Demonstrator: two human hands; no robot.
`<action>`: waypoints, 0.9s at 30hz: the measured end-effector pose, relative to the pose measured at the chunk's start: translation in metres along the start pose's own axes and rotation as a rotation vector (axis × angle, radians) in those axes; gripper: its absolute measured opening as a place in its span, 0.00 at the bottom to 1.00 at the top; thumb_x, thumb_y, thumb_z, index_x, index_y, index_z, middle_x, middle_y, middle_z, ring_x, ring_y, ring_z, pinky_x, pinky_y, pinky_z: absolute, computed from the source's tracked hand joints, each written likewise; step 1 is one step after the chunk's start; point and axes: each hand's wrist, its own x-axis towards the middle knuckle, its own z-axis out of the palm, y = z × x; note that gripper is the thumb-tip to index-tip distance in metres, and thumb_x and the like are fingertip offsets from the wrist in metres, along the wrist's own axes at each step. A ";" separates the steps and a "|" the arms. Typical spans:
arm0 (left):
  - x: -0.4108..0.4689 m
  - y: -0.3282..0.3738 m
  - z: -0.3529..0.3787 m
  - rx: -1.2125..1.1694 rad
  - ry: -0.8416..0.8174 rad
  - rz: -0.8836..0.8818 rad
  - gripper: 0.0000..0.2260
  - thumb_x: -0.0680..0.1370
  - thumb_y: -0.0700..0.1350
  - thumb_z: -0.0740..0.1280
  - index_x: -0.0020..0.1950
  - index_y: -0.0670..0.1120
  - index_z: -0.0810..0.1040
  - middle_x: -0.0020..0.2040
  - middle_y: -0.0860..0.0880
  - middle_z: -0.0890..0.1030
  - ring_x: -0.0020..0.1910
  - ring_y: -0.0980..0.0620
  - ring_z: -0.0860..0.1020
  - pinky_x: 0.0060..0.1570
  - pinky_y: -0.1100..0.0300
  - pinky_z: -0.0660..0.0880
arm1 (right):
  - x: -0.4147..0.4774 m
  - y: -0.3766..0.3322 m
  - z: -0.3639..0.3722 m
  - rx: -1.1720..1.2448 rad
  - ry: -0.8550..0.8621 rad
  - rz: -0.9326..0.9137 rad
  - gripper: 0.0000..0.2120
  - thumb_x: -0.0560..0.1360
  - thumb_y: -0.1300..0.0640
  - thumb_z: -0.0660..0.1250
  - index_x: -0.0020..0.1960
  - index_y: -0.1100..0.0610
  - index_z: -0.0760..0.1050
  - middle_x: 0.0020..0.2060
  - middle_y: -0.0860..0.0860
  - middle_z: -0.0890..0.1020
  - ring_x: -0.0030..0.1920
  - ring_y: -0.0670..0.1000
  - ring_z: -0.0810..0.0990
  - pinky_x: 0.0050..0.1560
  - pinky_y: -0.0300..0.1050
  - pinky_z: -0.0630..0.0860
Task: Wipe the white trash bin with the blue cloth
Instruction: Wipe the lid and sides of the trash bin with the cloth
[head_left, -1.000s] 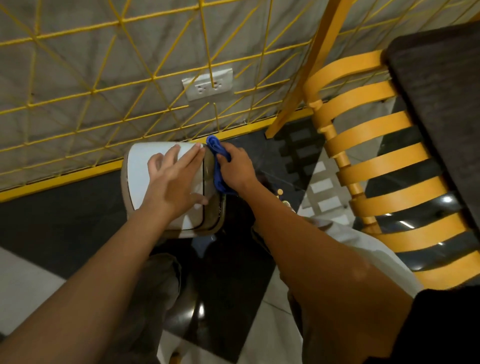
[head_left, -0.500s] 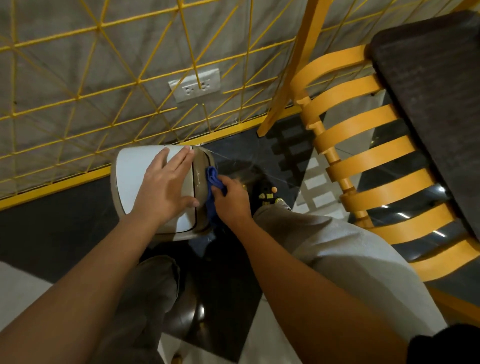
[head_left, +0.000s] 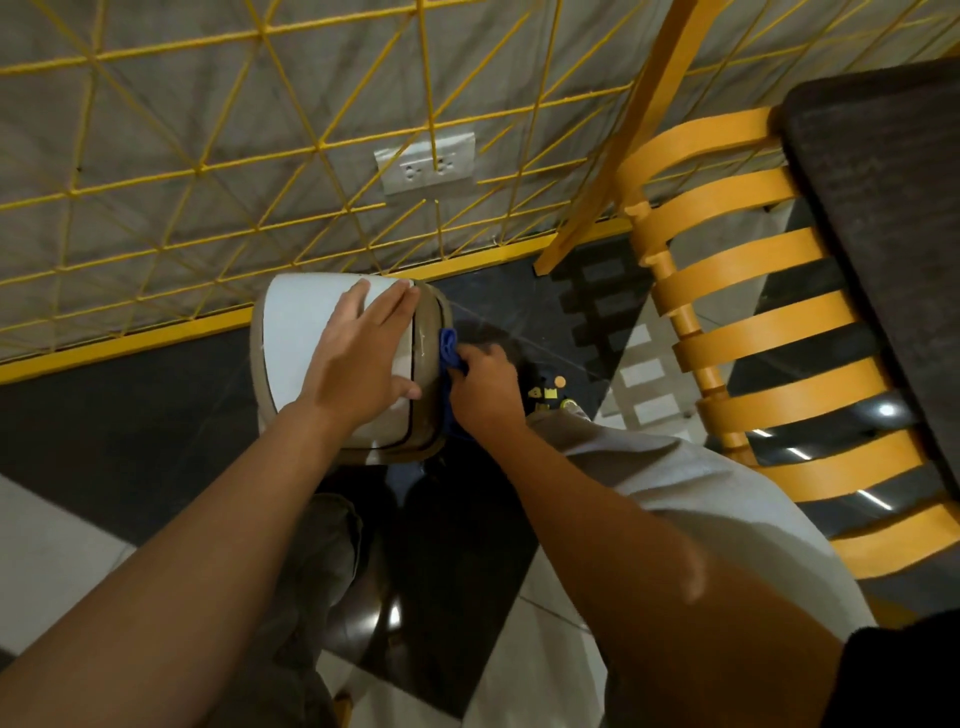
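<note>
The white trash bin (head_left: 296, 343) with a beige rim stands on the dark floor by the wall, seen from above. My left hand (head_left: 363, 364) lies flat on its white lid, fingers spread, pressing it down. My right hand (head_left: 485, 392) grips the blue cloth (head_left: 448, 349) and holds it against the bin's right side, just below the rim. Most of the cloth is hidden under my fingers and behind the bin's edge.
A yellow wire grid (head_left: 208, 166) covers the grey wall behind the bin, with a power outlet (head_left: 426, 165) above it. An orange slatted chair (head_left: 769, 332) and a dark table (head_left: 893, 218) stand close on the right. My knees fill the foreground.
My right hand has slid the blue cloth from the far end of the bin's right side back toward me along the rim. My left hand has stayed on the lid.
</note>
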 end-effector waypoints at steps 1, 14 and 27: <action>0.000 0.001 0.000 0.008 0.002 0.002 0.46 0.62 0.49 0.78 0.74 0.42 0.58 0.75 0.47 0.61 0.73 0.36 0.55 0.70 0.46 0.58 | -0.009 0.003 0.004 0.000 0.015 -0.009 0.18 0.79 0.59 0.58 0.68 0.54 0.69 0.65 0.59 0.69 0.63 0.62 0.69 0.61 0.53 0.69; 0.000 0.008 -0.014 0.167 -0.113 -0.013 0.41 0.72 0.56 0.69 0.76 0.46 0.50 0.77 0.50 0.52 0.75 0.42 0.51 0.71 0.52 0.55 | -0.028 0.002 -0.005 0.212 0.149 -0.078 0.17 0.77 0.62 0.60 0.65 0.54 0.72 0.58 0.58 0.76 0.58 0.58 0.74 0.61 0.54 0.71; 0.005 0.007 -0.015 0.218 -0.045 -0.020 0.30 0.77 0.53 0.62 0.75 0.47 0.54 0.75 0.50 0.58 0.72 0.43 0.58 0.64 0.51 0.66 | -0.068 0.027 0.040 0.220 0.175 -0.195 0.20 0.74 0.67 0.64 0.65 0.56 0.74 0.64 0.56 0.75 0.61 0.57 0.73 0.62 0.44 0.71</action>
